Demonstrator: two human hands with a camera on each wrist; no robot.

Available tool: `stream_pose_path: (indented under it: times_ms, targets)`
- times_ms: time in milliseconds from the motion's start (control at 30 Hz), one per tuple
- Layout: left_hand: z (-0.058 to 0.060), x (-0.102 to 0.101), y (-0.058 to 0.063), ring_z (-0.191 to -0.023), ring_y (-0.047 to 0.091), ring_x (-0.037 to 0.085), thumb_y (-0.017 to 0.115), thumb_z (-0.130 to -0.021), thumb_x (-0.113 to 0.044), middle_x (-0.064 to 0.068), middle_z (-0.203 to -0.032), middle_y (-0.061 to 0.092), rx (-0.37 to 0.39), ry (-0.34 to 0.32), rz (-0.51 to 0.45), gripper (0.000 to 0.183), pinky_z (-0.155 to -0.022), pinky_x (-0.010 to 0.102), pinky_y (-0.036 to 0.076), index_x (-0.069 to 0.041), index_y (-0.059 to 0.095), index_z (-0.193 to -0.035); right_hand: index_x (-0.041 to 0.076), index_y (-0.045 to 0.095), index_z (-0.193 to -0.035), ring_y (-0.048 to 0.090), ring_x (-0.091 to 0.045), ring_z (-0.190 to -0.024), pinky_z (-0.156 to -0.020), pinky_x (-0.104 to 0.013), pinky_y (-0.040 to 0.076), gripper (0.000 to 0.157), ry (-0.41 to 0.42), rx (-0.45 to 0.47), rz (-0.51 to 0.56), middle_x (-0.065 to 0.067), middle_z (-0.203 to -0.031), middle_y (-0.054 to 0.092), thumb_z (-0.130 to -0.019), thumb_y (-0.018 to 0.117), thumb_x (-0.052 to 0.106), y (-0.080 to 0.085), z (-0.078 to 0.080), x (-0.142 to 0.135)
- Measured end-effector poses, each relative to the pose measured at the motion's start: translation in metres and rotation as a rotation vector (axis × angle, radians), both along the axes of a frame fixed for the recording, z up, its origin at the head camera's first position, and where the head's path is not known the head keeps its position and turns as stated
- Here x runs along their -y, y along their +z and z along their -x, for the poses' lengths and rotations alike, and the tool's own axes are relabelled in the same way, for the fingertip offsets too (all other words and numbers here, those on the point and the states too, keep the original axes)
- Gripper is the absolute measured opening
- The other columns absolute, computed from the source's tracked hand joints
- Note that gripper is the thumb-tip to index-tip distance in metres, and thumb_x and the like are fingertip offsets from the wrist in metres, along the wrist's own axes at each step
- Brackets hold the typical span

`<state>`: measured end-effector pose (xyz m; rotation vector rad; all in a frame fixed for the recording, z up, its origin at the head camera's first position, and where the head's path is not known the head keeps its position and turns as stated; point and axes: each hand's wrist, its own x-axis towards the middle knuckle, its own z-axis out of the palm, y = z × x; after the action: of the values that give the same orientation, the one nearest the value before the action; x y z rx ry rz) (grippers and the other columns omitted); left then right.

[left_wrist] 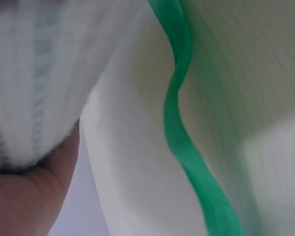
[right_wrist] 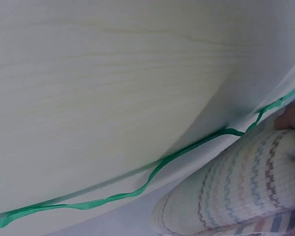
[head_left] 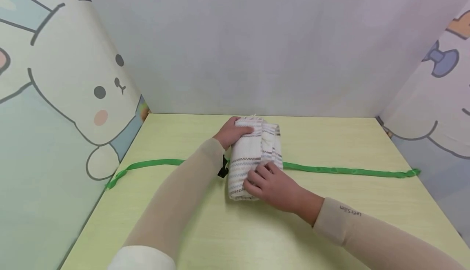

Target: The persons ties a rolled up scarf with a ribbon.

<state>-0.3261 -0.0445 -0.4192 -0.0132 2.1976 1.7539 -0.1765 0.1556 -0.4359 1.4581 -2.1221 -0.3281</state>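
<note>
A white woven cloth [head_left: 245, 149] with brown, blue and grey zigzag stripes, folded into a thick roll, lies lengthwise on the table across a green ribbon [head_left: 338, 170]. At its far left side, my left hand [head_left: 231, 133] grips it, thumb laid over the top. My right hand [head_left: 276, 186] holds the near right part with curled fingers. In the left wrist view the cloth [left_wrist: 44, 73] hangs over the base of the hand. The right wrist view shows the rolled cloth [right_wrist: 236, 182] end-on, its layers curling inward. Ribbon under the roll is hidden.
The pale wooden table [head_left: 154, 229] meets a plain grey wall [head_left: 242, 49] at the back. Side panels with cartoon animals [head_left: 84, 82] stand left and right. A small black piece [head_left: 222, 169] sits by my left wrist.
</note>
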Motion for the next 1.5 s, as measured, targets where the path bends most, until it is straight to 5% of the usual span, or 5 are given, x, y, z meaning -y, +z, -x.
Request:
stream_pose_path:
  times_ms: [433,700,933,1233,1500]
  targets:
    - [-0.012,-0.001,-0.014,-0.1,0.065,0.024,0.08,-0.09,-0.041,0.004,-0.126,0.06,0.052,0.005,-0.011,0.068,-0.08,0.039,0.056,-0.019,0.045,-0.144,0.016,0.053,-0.124,0.052,-0.024,-0.098,-0.08,-0.041,0.048,0.043,0.012,0.016,-0.048,-0.003,-0.113,0.055,-0.092,0.08,0.024,-0.012,-0.001,-0.001]
    - [-0.009,0.003,-0.019,-0.098,0.066,0.024,0.082,-0.088,-0.045,0.004,-0.127,0.059,0.102,0.013,-0.027,0.078,-0.076,0.038,0.057,-0.023,0.041,-0.15,0.016,0.053,-0.128,0.052,-0.025,-0.1,-0.083,-0.041,0.047,0.045,0.016,0.034,-0.06,-0.004,-0.116,0.055,-0.093,0.077,0.03,-0.015,0.0,0.0]
    - [-0.01,0.008,-0.015,-0.098,0.068,0.026,0.079,-0.09,-0.048,0.007,-0.129,0.059,0.123,-0.035,-0.034,0.085,-0.079,0.04,0.058,-0.023,0.032,-0.157,0.017,0.056,-0.127,0.053,-0.026,-0.102,-0.089,-0.042,0.048,0.056,-0.022,0.176,-0.005,-0.004,-0.115,0.056,-0.088,0.075,0.052,-0.011,-0.007,0.001]
    - [-0.014,0.025,0.001,-0.137,0.047,0.03,0.066,-0.095,-0.056,0.011,-0.159,0.038,0.013,-0.14,0.215,0.091,-0.11,0.047,0.041,-0.02,0.019,-0.165,0.015,0.058,-0.131,0.056,-0.026,-0.107,-0.09,-0.045,0.05,0.062,-0.178,0.327,0.146,-0.003,-0.117,0.059,-0.094,0.058,0.065,0.002,-0.008,-0.002]
    - [-0.031,0.048,0.013,-0.148,0.035,0.031,0.063,-0.1,-0.05,0.011,-0.165,0.031,-0.159,-0.27,0.505,0.088,-0.116,0.05,0.034,-0.017,0.015,-0.166,0.01,0.062,-0.127,0.058,-0.027,-0.106,-0.083,-0.044,0.051,0.063,-0.295,0.339,0.296,-0.007,-0.116,0.061,-0.09,0.067,0.061,0.012,-0.002,-0.014]
